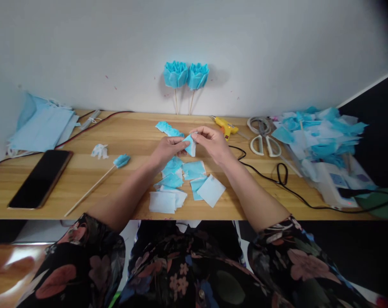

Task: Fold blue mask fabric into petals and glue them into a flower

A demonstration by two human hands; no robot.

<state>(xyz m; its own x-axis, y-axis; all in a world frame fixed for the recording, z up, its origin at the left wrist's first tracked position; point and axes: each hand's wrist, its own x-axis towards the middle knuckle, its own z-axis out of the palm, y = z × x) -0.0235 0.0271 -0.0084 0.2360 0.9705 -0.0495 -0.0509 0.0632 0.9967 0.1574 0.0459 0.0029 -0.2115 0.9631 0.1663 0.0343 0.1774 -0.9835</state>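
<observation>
Between my two hands is a small folded piece of blue-and-white fabric (190,146). My left hand (169,150) pinches its left side, and my right hand (211,143) grips its upper right corner. Below them lie several cut fabric squares, blue ones (194,170) and pale ones (212,191). Just behind my left hand rests a strip of gathered blue pieces (169,128). Off to the left, a wooden stick (90,190) carries a small blue bud (121,160) at its tip.
Two blue fabric flowers (186,75) on sticks lean against the wall. A yellow glue gun (225,126), scissors (265,144) and a black cable (271,182) lie right. Far right is a heap of fabric scraps (322,132). A phone (40,179) and face masks (43,128) lie left.
</observation>
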